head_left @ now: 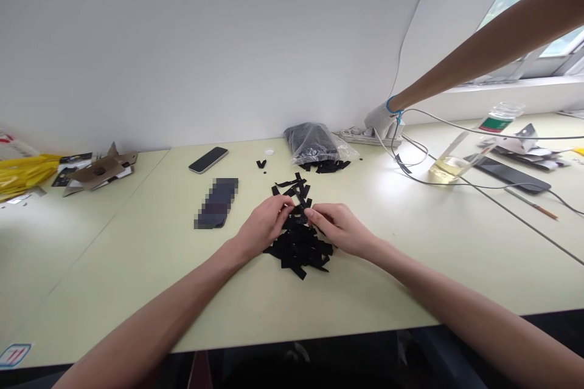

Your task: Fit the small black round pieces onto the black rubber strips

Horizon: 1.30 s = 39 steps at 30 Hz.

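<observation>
Both my hands meet over a loose pile of short black strips (298, 246) on the pale table. My left hand (264, 225) is closed, its thumb and fingertips pinching at a black strip between the hands. Opposite it, my right hand (340, 225) pinches a black strip (302, 199) between thumb and forefinger. More black strips lie scattered just beyond my fingertips. Behind them rests a clear plastic bag (314, 143) full of black pieces, with another small heap of strips (326, 166) at its front edge.
A phone (208, 160) and a blurred-out dark object (216, 203) lie left. Torn cardboard (98, 173) and a yellow bag (27, 173) are farther left. At right, another person's arm (483, 42) reaches near a power strip (360, 135), beside cables, a tilted bottle (449, 167) and a brush (531, 203).
</observation>
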### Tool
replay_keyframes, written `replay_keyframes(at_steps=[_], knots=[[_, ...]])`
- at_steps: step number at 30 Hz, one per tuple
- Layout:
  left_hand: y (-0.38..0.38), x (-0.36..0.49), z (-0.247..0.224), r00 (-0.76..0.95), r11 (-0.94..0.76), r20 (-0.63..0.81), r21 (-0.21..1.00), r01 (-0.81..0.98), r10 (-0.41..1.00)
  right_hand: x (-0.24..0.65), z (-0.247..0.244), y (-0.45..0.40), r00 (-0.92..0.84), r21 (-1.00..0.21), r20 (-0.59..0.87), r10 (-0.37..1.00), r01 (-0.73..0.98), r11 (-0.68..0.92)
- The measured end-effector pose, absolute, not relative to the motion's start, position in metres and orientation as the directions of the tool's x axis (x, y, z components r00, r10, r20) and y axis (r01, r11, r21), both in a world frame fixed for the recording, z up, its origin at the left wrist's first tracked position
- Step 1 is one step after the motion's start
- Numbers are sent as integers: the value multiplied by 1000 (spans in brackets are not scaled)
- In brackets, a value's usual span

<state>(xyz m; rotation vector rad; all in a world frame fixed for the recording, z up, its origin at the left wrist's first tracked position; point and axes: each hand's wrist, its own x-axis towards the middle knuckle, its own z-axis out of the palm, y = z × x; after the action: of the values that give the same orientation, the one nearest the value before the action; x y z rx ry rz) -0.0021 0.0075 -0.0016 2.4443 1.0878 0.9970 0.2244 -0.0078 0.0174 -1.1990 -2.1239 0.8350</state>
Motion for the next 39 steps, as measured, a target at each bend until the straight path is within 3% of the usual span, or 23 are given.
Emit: replay_keyframes(at_steps=[7, 13, 18, 29, 34, 39], knots=[[2, 3, -1, 598, -809, 545, 391, 438, 587, 222, 11, -7, -433, -806, 137, 891, 474, 355], [0, 4, 1, 664, -891, 596, 268, 367, 453, 222, 12, -5, -398, -921, 43, 916, 339, 190], [1, 4, -1, 674, -888, 580, 252, 385, 457, 223, 12, -3, -386, -959, 24, 922, 252, 131], [3, 3, -1, 518, -728, 531, 337, 597, 670, 221, 13, -5, -330, -941, 169, 929, 227, 251], [4, 3, -4, 554, -739, 497, 350, 576, 667, 220, 10, -7, -395, -921, 165, 904, 267, 285], [1, 4, -5, 630, -801, 506, 261, 539, 589, 221, 11, -8, -447, -798, 207, 870, 436, 415]])
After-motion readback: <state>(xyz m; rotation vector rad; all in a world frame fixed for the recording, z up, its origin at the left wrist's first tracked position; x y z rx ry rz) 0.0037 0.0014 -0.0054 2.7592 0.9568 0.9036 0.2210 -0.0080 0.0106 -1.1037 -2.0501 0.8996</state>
